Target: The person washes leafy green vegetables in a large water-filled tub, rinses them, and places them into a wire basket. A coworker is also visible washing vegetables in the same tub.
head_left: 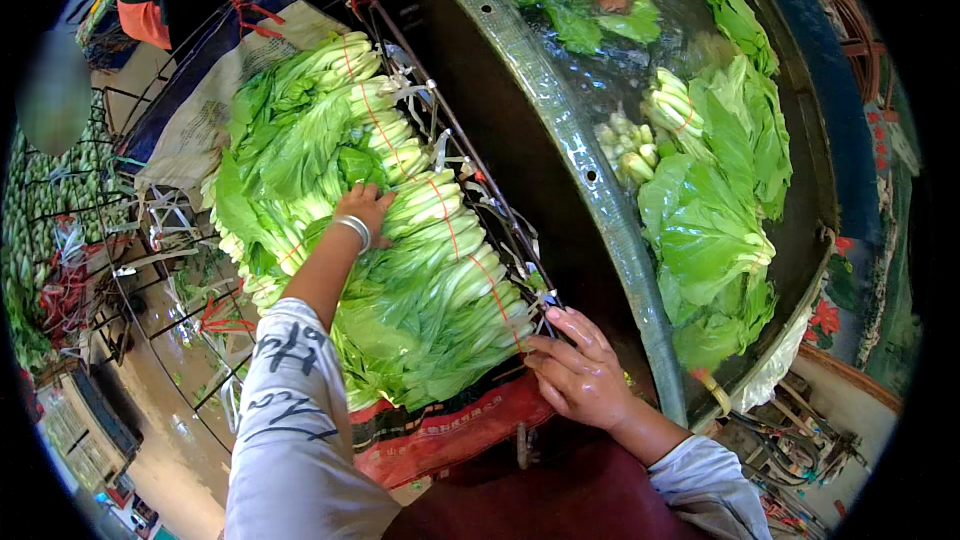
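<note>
My left hand [362, 208] presses into the stacked greens [400, 270] in the wire basket [470, 170], fingers curled among the leaves to hold the pile flat. My right hand [580, 372] rests open on the basket's corner at 5 o'clock. Bundles lie stems toward 2 o'clock, leaves toward 8.

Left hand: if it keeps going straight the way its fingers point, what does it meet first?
The left hand already rests on the stacked bundles of leafy greens, fingers pointing away from the person. Straight on, it would likely press into the pale stalks of the next bundles, before the wire rack edge; depth is unclear.
</note>
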Available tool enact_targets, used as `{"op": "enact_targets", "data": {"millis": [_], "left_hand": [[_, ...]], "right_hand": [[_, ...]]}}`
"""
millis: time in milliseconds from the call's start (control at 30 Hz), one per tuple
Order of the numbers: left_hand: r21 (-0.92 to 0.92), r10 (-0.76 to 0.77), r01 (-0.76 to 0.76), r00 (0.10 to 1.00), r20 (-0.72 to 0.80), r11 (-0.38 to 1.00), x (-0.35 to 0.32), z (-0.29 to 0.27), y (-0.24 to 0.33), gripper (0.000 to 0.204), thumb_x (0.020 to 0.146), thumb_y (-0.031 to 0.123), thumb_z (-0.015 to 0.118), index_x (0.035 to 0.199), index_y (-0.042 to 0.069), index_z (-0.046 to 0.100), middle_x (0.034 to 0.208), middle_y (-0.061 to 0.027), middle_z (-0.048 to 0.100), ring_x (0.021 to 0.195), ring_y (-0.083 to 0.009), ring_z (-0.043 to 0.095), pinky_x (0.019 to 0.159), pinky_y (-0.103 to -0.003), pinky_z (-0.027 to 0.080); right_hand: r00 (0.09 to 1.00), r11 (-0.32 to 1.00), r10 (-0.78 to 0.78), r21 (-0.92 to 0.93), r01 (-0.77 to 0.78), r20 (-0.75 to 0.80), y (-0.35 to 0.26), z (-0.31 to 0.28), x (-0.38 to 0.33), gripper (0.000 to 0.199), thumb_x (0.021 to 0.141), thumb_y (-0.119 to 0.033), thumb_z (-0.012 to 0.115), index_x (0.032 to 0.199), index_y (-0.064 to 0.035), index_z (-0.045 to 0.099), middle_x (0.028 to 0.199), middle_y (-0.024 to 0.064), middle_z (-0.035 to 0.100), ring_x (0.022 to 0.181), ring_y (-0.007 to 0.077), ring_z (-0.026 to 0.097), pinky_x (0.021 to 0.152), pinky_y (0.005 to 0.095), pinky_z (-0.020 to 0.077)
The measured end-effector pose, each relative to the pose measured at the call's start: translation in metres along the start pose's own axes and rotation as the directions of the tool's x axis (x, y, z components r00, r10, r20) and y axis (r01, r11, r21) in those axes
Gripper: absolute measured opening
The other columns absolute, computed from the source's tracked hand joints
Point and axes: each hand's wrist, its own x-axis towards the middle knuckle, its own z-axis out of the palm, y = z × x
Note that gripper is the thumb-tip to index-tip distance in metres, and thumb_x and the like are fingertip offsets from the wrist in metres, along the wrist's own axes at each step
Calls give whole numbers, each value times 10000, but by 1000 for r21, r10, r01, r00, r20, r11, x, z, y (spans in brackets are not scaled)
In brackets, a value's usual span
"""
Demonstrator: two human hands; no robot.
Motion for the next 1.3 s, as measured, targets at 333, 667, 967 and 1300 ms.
{"op": "enact_targets", "data": {"millis": [333,667,967,1300], "left_hand": [[-509,-301,39,844,-443,860,46,56,65,600,957,532,504,1304,56,615,1307,-213,620,1197,-381,590,1025,-450,456],[-189,-248,167,772,-585,968,21,47,94,430,1007,344,488,1354,105,571,1290,-198,542,1170,-390,468,1007,-503,374],[-383,-244,-91,631,-736,919,-161,77,165,565,853,132,669,1399,88,529,1426,-200,442,1318,-397,382,1126,-513,250],[-423,-226,-506,405,-886,752,-272,-66,353,559,835,60,707,1359,5,520,1326,-176,560,1235,-333,526,1082,-444,391]], "right_hand": [[960,997,-2,72,23,-278,10,-14,-16,328,747,-121,731,1071,-85,690,1319,93,614,1334,361,462,1113,520,392],[-98,-36,994,992,121,48,221,-86,-85,915,827,-663,676,1475,-74,412,1454,131,496,1273,332,503,1087,507,381],[152,-294,953,917,269,261,329,-35,-105,962,749,-665,707,1476,-94,440,1532,160,420,1296,384,493,1075,617,350],[38,619,769,758,206,-639,165,-153,-126,985,651,-39,910,1396,-88,268,1288,117,483,1155,217,537,963,354,502]]}}
